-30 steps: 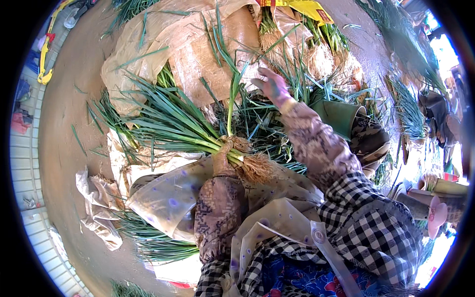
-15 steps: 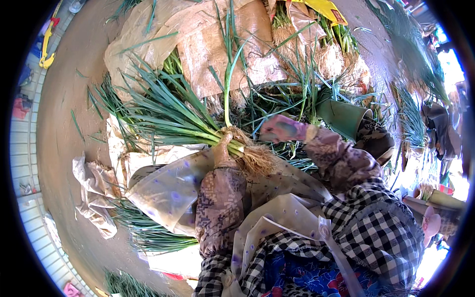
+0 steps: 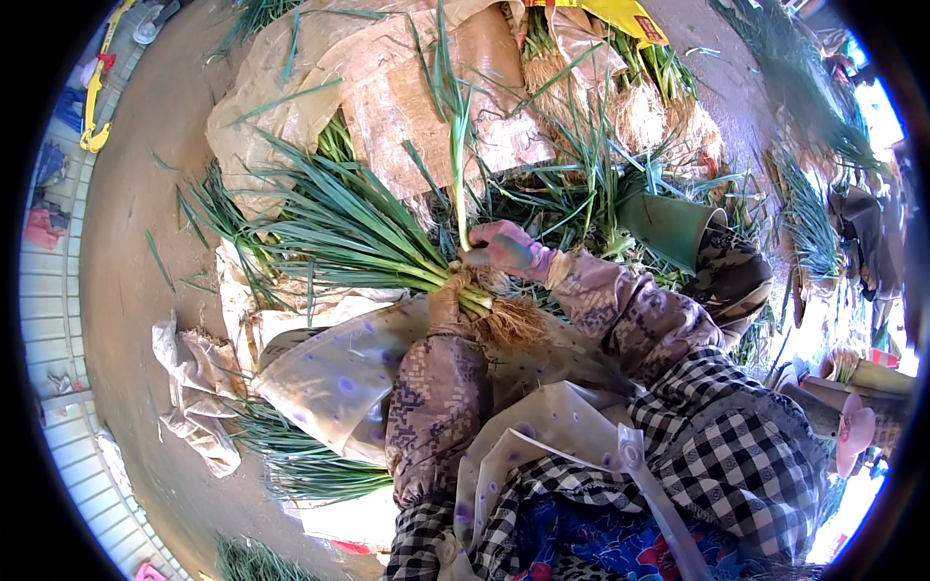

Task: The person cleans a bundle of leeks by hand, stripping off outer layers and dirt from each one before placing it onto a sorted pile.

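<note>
My left hand (image 3: pixel 448 302), in a tan glove, is closed around a bunch of green garlic (image 3: pixel 387 254). Its long leaves fan out to the far left and its brown hairy roots (image 3: pixel 513 321) stick out to the right. One single stalk (image 3: pixel 459 165) stands apart, pointing away from me. The pink-gloved fingers of my right hand (image 3: pixel 509 249) are closed around the lower end of that stalk, just above the bunch. Under both hands a cloudy plastic apron (image 3: pixel 339 378) with purple dots covers my lap.
Loose leaves and stalks (image 3: pixel 552 208) lie beyond my right hand, beside a green boot (image 3: pixel 668 228). Tan sacking (image 3: pixel 397 126) covers more bundles at the far side; rooted bundles (image 3: pixel 639 116) lie right of it. A crumpled sack (image 3: pixel 194 387) and leaves (image 3: pixel 310 450) are at left.
My right hand has moved left and taken hold of the single stalk's lower end. That stalk has shifted slightly right. My left hand keeps its grip on the bunch.
</note>
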`<state>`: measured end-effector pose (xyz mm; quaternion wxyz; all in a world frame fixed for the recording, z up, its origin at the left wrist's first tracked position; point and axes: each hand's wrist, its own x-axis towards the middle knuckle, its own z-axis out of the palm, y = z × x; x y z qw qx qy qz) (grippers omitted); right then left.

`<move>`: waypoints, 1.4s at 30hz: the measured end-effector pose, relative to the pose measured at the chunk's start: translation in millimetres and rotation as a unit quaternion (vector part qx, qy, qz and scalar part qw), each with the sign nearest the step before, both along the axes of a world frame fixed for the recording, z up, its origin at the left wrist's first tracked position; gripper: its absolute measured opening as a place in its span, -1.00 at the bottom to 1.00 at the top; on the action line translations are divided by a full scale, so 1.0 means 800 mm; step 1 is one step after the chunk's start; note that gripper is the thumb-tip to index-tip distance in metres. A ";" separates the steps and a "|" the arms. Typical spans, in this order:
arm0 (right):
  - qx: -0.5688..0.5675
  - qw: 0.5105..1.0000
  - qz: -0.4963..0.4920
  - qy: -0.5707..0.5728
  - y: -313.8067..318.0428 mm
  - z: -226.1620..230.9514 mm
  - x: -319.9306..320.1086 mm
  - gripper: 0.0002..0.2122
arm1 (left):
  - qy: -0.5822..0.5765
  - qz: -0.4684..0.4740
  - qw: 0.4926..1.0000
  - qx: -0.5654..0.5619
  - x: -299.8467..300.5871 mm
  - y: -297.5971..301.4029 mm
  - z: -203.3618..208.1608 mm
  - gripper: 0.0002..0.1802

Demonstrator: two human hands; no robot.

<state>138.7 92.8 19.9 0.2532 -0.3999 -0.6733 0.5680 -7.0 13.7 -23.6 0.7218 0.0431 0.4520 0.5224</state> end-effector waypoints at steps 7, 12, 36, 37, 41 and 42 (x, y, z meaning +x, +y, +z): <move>0.333 0.887 0.004 -0.319 -0.014 0.042 0.023 -0.87 | -0.082 0.101 0.991 0.033 0.003 0.006 0.007 -0.83; 0.371 0.809 0.063 -0.452 -0.043 0.028 0.003 -0.92 | 0.007 0.082 0.996 0.033 0.004 0.012 0.029 -0.86; -0.198 0.828 -0.522 0.046 0.078 -0.126 0.316 -0.81 | 0.047 0.064 0.994 0.071 -0.003 0.051 0.038 -0.73; -0.016 0.856 -0.476 -0.203 0.069 -0.128 0.325 -0.82 | 0.042 0.087 0.995 0.030 -0.009 0.052 0.029 -0.72; 0.070 0.787 -0.391 -0.472 0.094 -0.122 0.301 -0.37 | 0.070 0.156 0.984 -0.043 -0.043 0.039 0.039 -0.65; 0.078 0.788 -0.418 -0.445 0.100 -0.127 0.288 -0.25 | 0.069 0.167 0.982 -0.050 -0.052 0.036 0.045 -0.64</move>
